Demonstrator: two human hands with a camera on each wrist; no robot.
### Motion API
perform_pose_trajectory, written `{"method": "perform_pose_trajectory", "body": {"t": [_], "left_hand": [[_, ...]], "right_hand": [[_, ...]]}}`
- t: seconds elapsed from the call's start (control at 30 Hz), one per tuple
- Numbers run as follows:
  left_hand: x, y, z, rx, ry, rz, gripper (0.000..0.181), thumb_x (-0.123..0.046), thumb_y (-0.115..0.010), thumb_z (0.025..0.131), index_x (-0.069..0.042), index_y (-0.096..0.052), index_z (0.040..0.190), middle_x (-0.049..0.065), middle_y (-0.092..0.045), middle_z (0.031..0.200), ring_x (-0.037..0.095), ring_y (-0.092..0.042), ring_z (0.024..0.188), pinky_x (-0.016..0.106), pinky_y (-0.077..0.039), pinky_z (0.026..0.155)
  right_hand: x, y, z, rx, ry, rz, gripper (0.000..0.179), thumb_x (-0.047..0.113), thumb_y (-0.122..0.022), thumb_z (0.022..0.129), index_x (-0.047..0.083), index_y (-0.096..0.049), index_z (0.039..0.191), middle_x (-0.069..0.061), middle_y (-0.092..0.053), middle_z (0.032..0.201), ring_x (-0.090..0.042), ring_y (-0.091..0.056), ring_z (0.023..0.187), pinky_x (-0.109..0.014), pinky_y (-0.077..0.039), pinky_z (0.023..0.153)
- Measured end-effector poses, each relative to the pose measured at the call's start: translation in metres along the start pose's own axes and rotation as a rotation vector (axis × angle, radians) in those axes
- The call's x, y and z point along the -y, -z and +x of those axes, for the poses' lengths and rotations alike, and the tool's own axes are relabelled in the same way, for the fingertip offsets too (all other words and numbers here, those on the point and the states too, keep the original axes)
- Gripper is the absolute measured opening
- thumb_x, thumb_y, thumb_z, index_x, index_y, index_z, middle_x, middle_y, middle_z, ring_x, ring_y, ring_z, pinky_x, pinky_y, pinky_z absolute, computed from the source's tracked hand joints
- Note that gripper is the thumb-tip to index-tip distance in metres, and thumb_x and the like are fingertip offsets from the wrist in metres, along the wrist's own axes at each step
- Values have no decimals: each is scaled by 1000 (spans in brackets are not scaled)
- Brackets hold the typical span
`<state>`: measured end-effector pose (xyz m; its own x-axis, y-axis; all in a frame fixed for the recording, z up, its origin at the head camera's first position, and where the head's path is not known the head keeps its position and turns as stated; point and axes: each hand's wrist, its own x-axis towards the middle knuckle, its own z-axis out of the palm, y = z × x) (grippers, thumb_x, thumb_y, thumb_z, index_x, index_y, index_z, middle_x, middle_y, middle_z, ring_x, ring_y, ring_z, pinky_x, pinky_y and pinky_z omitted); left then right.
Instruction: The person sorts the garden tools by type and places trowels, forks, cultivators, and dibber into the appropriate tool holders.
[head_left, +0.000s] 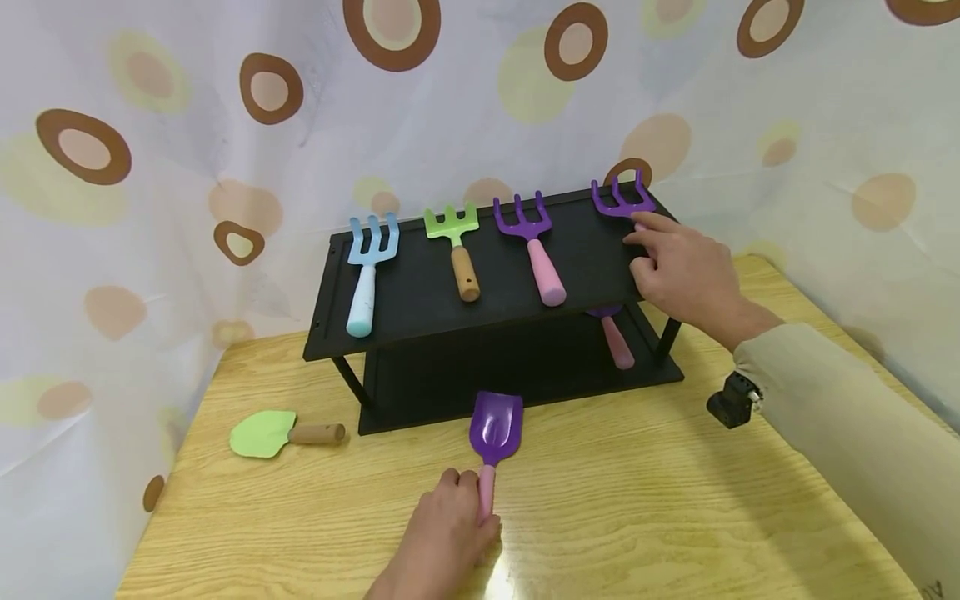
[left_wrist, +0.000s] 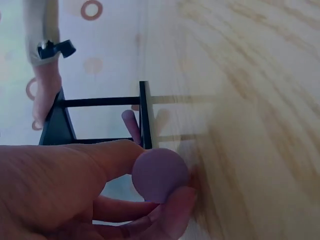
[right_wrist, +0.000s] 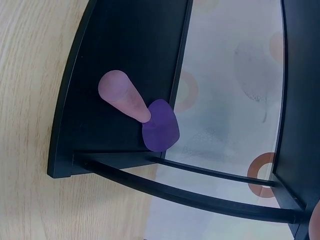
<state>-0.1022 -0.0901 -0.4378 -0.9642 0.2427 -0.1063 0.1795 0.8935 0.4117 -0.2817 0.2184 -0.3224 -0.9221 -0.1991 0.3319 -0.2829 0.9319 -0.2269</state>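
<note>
My left hand [head_left: 446, 533] grips the pink handle of a purple trowel [head_left: 497, 425], its blade pointing at the shelf just above the front of the table. The round butt of that handle [left_wrist: 160, 175] shows between thumb and fingers in the left wrist view. At the right end of the upper shelf, my right hand [head_left: 690, 271] holds a purple hand fork [head_left: 622, 204] by its handle, which the fingers mostly hide. Left of it on the same shelf lie a purple fork with pink handle [head_left: 545, 271], a green fork [head_left: 452, 225] and a light blue fork [head_left: 373, 242].
A black two-level shelf [head_left: 420, 321] stands on the wooden table [head_left: 675, 483]. On its lower level, at the right, rests another purple trowel [right_wrist: 161, 127] with a pink handle. A green trowel [head_left: 262, 433] lies left of the shelf. Behind hangs a patterned cloth [head_left: 450, 108].
</note>
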Motion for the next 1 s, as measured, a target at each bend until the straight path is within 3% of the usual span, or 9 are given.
{"method": "perform_pose_trajectory", "body": {"t": [0.2,0.37,0.57,0.8,1.0], "left_hand": [[7,7,2,14,-20,41,24,-20,-77,78,-2,-68,92,1,-54,75,13,-47,58,29,-44,51],[13,12,6,100,-3,-147,27,-18,-79,81,-1,-69,99,2,-55,79,11,-50,61,24,-45,52],[15,18,11,215,57,-344,26,-16,-75,88,0,-67,107,7,-55,90,12,-58,56,24,-49,45],[12,20,25,143,32,-276,38,-19,-75,87,-1,-66,120,5,-60,95,14,-56,77,22,-49,59],[6,19,44,76,41,-318,46,-15,-71,88,0,-60,130,7,-64,101,13,-59,74,22,-50,51]], "right_hand": [[-1,-1,2,7,5,-5,48,20,-37,95,5,-62,133,-12,-44,155,-41,-48,135,-52,-55,76],[0,-3,4,-4,16,0,48,20,-37,95,5,-63,132,-12,-45,154,-42,-49,134,-54,-55,78],[1,-4,4,-3,18,-3,47,19,-38,94,4,-64,131,-13,-46,154,-42,-51,133,-51,-56,70],[4,-2,7,-9,34,-6,47,19,-38,94,4,-64,130,-13,-47,153,-41,-52,132,-48,-56,68],[0,-1,2,-9,10,-7,47,19,-38,94,3,-64,130,-14,-47,153,-41,-50,134,-48,-55,69]]}}
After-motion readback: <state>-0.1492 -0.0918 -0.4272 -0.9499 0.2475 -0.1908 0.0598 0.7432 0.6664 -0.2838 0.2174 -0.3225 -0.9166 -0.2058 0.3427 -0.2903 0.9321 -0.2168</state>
